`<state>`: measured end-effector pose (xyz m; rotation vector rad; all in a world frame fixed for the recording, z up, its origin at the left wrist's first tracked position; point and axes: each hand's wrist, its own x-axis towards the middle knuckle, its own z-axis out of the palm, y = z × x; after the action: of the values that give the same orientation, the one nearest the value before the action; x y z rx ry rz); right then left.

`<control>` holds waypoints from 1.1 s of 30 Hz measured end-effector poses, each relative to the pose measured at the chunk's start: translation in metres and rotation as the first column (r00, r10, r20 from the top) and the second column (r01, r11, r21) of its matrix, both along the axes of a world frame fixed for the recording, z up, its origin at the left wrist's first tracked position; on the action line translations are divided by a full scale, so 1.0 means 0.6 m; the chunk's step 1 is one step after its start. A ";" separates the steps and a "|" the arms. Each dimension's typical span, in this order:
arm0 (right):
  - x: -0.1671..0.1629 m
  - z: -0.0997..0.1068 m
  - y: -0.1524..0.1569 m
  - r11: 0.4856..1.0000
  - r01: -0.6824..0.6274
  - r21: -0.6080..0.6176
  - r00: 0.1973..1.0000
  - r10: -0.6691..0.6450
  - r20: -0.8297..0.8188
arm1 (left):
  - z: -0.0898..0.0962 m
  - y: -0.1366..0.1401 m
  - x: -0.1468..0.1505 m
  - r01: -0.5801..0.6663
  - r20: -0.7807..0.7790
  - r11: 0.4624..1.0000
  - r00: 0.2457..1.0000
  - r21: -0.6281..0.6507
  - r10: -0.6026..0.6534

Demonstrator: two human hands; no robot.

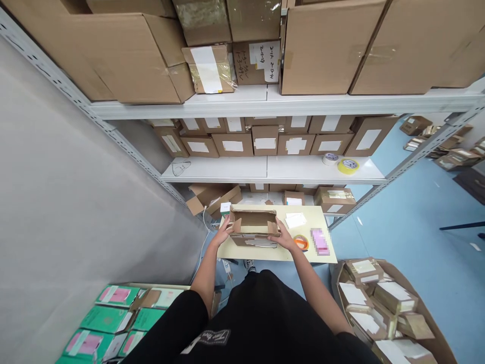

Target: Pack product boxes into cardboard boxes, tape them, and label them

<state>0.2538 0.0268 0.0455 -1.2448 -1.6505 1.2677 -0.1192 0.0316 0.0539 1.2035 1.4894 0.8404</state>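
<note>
An open cardboard box (238, 238) stands near the front edge of a small cream table (273, 254), between my two hands. My left hand (223, 231) is closed on its left end, and my right hand (282, 236) grips the right end. Small end flaps stick up inside the opening, and white labels show on the side facing me. Close behind my left hand is a small white and green box (225, 208). To the right of my right hand lie an orange and yellow tape roll (302, 242), white paper slips (295, 220) and a pink pixelated item (320, 241).
Metal shelves (227, 174) packed with cartons rise behind the table. Two tape rolls (347, 166) and eyeglasses (181, 168) rest on the middle shelf. A large carton of parcels (379, 298) stands at right; green boxes (102, 318) are stacked at lower left.
</note>
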 end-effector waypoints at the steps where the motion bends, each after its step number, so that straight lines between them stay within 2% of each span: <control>1: 0.004 0.007 0.007 0.999 -0.015 -0.031 1.000 0.015 0.014 | 0.000 -0.001 0.000 -0.009 0.040 1.000 0.999 -0.005 0.010; 4: 0.013 0.026 0.029 0.994 -0.084 -0.073 0.996 0.084 -0.009 | 0.001 -0.008 0.005 -0.031 0.152 1.000 0.988 0.001 0.031; 8: 0.022 0.033 0.052 0.987 -0.139 -0.077 0.986 0.131 -0.103 | 0.003 -0.014 0.016 -0.100 0.177 0.995 0.979 -0.006 0.100; 12: 0.027 0.025 0.068 0.977 -0.169 -0.130 0.986 0.165 -0.038 | 0.005 -0.019 0.026 -0.156 0.201 0.987 0.967 -0.034 0.159; 16: 0.025 0.019 0.080 0.966 -0.191 -0.173 0.980 0.197 0.015 | 0.016 -0.028 0.025 -0.120 0.173 0.993 0.978 0.017 0.116; 20: 0.020 0.018 0.089 0.968 -0.169 -0.185 0.984 0.175 0.019 | 0.025 -0.029 0.022 -0.080 0.132 0.994 0.989 0.071 0.071; 23: 0.017 0.016 0.089 0.970 -0.141 -0.198 0.988 0.151 0.037 | 0.023 -0.026 0.022 -0.114 0.141 0.993 0.984 0.038 0.107; 26: 0.012 0.008 0.084 0.980 -0.098 -0.174 0.993 0.108 0.047 | 0.019 -0.026 0.023 -0.147 0.247 0.987 0.956 -0.058 0.157; 28: 0.008 0.001 0.078 0.986 -0.071 -0.153 0.996 0.077 0.036 | 0.017 -0.028 0.023 -0.140 0.319 0.987 0.935 -0.078 0.158; 30: 0.001 -0.007 0.072 0.989 -0.051 -0.137 0.998 0.055 0.026 | 0.017 -0.028 0.024 -0.145 0.323 0.988 0.934 -0.049 0.154; 33: -0.015 -0.017 0.061 0.994 -0.018 -0.104 0.999 0.022 0.035 | 0.018 -0.022 0.031 -0.219 0.253 0.976 0.945 0.016 0.208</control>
<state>0.2445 0.0632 0.0352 -1.3230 -1.6441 1.3664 -0.1007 0.0181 0.0647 0.9375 1.4146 1.1331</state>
